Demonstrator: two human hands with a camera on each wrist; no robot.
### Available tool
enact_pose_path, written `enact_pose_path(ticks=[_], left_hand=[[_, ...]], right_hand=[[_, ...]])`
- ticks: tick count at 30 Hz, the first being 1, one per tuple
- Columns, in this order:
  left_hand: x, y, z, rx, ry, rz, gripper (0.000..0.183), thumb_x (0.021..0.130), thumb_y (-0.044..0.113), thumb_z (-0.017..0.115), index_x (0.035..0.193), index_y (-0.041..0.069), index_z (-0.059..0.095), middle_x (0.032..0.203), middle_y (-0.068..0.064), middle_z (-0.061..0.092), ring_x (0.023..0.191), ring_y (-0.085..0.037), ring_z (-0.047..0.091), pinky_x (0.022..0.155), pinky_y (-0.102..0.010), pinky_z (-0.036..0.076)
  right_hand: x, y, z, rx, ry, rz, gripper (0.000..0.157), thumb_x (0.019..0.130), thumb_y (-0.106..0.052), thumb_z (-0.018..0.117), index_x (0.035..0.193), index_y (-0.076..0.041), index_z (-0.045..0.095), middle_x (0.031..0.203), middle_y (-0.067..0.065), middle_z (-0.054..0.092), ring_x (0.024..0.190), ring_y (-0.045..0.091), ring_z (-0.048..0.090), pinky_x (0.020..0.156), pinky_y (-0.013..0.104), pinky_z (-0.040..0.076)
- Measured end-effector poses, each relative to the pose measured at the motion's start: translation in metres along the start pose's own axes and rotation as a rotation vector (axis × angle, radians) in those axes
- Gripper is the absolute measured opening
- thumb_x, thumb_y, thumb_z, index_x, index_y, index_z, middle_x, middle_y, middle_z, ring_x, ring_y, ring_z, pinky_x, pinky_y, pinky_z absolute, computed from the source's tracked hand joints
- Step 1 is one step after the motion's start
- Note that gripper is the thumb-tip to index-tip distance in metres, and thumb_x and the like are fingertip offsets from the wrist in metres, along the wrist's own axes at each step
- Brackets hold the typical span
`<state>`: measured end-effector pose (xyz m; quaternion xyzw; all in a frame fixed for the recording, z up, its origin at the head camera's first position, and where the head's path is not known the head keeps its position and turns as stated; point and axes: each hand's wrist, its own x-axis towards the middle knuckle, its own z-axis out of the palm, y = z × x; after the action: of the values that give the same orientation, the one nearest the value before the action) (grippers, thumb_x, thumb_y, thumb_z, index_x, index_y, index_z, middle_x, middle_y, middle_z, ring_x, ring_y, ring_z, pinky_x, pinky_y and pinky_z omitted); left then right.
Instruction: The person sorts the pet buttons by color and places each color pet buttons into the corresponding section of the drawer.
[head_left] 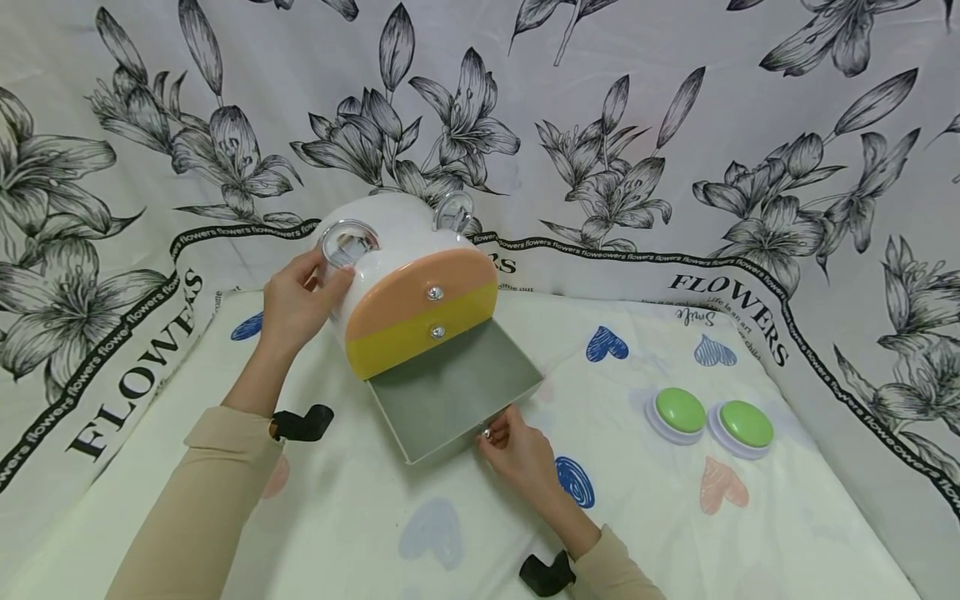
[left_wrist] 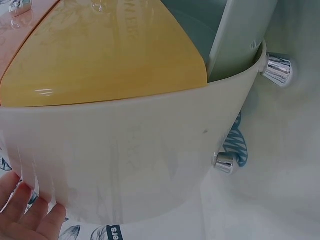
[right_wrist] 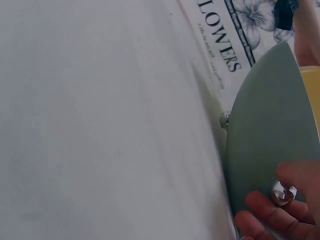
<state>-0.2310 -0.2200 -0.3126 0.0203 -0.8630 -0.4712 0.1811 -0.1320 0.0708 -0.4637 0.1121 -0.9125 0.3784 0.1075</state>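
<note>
A small white drawer cabinet [head_left: 390, 218] with rounded sides has an orange drawer front [head_left: 397, 292] and a yellow one [head_left: 405, 337]. Below them a grey-green drawer [head_left: 453, 387] is pulled far out, its flat inner floor showing. My left hand [head_left: 296, 304] holds the cabinet's left side beside a round silver foot [head_left: 348, 243]; in the left wrist view several fingers [left_wrist: 37, 215] lie against the white wall. With thumb and fingers, my right hand [head_left: 517, 454] pinches the silver drawer knob [right_wrist: 283, 192] on the grey-green front.
Two green push-button lights [head_left: 680, 410] with pale bases stand side by side on the right of the heart-print cloth [head_left: 622, 533]. Behind the cabinet hangs a white flower-print fabric [head_left: 585, 192]. Black straps with cameras [head_left: 303, 423] sit on both wrists.
</note>
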Motion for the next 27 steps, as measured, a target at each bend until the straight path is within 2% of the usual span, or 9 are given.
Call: enact_pose_path(ticks=[4,10,14,21,27], left_hand=[[0.000,0.000,0.000,0.000,-0.001,-0.008,0.057,0.085,0.048,0.058,0.132,0.016,0.052,0.136,-0.004,0.048,0.127,-0.023,0.042,0.103,-0.043,0.039],[-0.001,0.000,-0.003,0.001,0.010,0.006,0.057,0.085,0.045,0.059,0.132,0.014,0.051,0.134,-0.007,0.050,0.126,-0.023,0.043,0.103,-0.043,0.039],[-0.002,0.001,-0.003,-0.001,0.010,0.016,0.056,0.085,0.044,0.060,0.131,0.013,0.052,0.132,-0.008,0.051,0.125,-0.024,0.043,0.103,-0.043,0.039],[-0.001,0.001,-0.002,0.002,0.003,-0.001,0.057,0.084,0.046,0.059,0.131,0.014,0.052,0.134,-0.007,0.051,0.126,-0.024,0.043,0.103,-0.043,0.039],[0.001,0.000,0.000,0.002,0.000,-0.010,0.058,0.084,0.048,0.058,0.130,0.013,0.053,0.133,-0.007,0.051,0.125,-0.023,0.043,0.103,-0.042,0.039]], right_hand=[[-0.001,0.002,-0.003,0.004,-0.005,-0.057,0.021,0.078,-0.020,0.072,0.085,-0.012,0.054,0.072,-0.005,0.066,0.062,0.006,0.061,0.053,0.015,0.047],[-0.005,0.008,-0.013,0.090,-0.065,-0.176,0.018,0.082,-0.016,0.069,0.094,-0.012,0.057,0.081,-0.005,0.066,0.070,0.006,0.063,0.061,0.017,0.053],[-0.007,0.012,-0.023,0.103,-0.058,-0.234,0.019,0.083,-0.015,0.067,0.100,-0.011,0.060,0.086,-0.005,0.066,0.076,0.009,0.063,0.063,0.022,0.054],[-0.009,0.025,-0.044,0.092,0.000,-0.251,0.027,0.082,-0.013,0.069,0.108,-0.008,0.062,0.098,-0.002,0.068,0.088,0.012,0.063,0.068,0.029,0.056],[-0.007,0.039,-0.065,0.069,0.076,-0.216,0.034,0.081,-0.013,0.070,0.114,-0.011,0.060,0.109,-0.005,0.064,0.097,0.011,0.060,0.073,0.030,0.056]])
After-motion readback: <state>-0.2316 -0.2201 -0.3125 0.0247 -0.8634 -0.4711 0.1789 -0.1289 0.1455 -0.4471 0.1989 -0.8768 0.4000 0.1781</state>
